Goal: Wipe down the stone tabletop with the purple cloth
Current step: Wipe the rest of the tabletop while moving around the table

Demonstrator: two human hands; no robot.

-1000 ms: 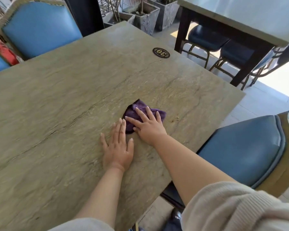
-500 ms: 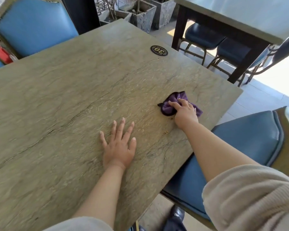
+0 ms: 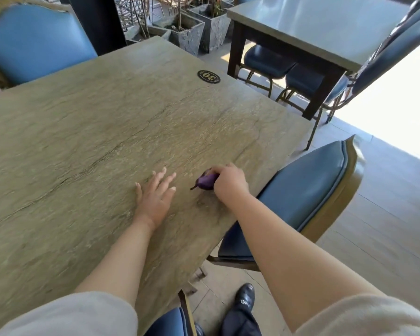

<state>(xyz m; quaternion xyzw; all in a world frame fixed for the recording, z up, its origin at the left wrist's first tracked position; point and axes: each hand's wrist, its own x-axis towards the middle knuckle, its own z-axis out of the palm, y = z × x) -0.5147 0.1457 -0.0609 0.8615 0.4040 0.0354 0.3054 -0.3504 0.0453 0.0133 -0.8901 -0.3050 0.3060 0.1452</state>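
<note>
The right hand (image 3: 229, 181), clamped on the bunched cloth (image 3: 206, 181), had swept back toward the splayed left hand (image 3: 155, 196); the tabletop's (image 3: 87, 141) near section was mid-wipe.

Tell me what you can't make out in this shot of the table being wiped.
- Purple cloth: head view, mostly hidden under the right hand; its spread is unclear.
- Stone tabletop: left side cut off by the frame edge.
- Number plaque: small print too tiny.
- Left hand: palm contact not visible.
</note>
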